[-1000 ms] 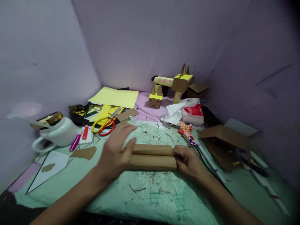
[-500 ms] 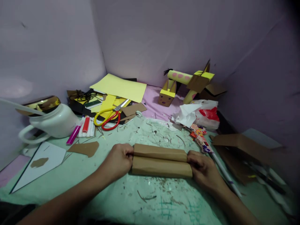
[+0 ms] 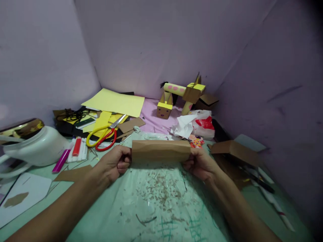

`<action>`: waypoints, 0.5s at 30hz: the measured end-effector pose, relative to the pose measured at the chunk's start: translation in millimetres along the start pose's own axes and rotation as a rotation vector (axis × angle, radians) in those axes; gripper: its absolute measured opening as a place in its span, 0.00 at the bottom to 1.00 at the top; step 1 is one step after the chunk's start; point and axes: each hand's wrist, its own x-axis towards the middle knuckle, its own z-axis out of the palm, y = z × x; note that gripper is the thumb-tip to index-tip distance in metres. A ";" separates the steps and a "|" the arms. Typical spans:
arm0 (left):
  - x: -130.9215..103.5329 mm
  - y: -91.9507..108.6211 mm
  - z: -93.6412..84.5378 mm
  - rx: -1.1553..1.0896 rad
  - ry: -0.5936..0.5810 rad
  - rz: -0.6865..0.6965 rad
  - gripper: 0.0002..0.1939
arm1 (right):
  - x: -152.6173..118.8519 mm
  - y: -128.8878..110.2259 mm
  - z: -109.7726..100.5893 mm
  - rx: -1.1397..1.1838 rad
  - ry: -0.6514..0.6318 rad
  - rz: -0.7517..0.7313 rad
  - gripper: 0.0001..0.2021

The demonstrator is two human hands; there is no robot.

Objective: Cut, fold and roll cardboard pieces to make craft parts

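Note:
A brown cardboard piece [image 3: 160,150], folded lengthwise, spans the space between my two hands above the green-covered table. My left hand [image 3: 119,164] is closed on its left end, fingers curled in. On the other end, my right hand [image 3: 199,162] grips with bent fingers. Only one broad face of the cardboard shows; its underside is hidden. Brown scraps and crumbs [image 3: 164,190] lie on the cover below it.
To the left are scissors [image 3: 107,133], markers [image 3: 77,148], a white pot [image 3: 37,146] and yellow paper [image 3: 116,102]. Behind stand a small cardboard animal head [image 3: 165,109] and a spotted figure [image 3: 176,89]. A plastic bag [image 3: 194,123] and an open cardboard box [image 3: 232,149] are right.
Both hands have lifted the cardboard and tilted it away from the near side. Two side-by-side panels showed before; now one face shows. The camera view has also turned right.

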 end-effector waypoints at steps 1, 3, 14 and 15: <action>1.3 1.5 0.2 -0.041 0.008 -0.037 0.10 | 1.1 -0.7 1.2 0.014 -0.003 0.024 0.09; 1.8 3.2 0.0 -0.124 0.033 -0.103 0.10 | -0.3 -1.5 2.1 0.040 -0.011 0.064 0.11; -4.3 0.4 -1.9 -0.298 0.033 -0.194 0.14 | -11.2 -3.8 -3.1 0.071 -0.064 0.016 0.13; -4.0 0.9 -3.7 -0.302 0.029 -0.177 0.13 | -11.9 -3.3 -2.8 0.066 -0.074 -0.023 0.11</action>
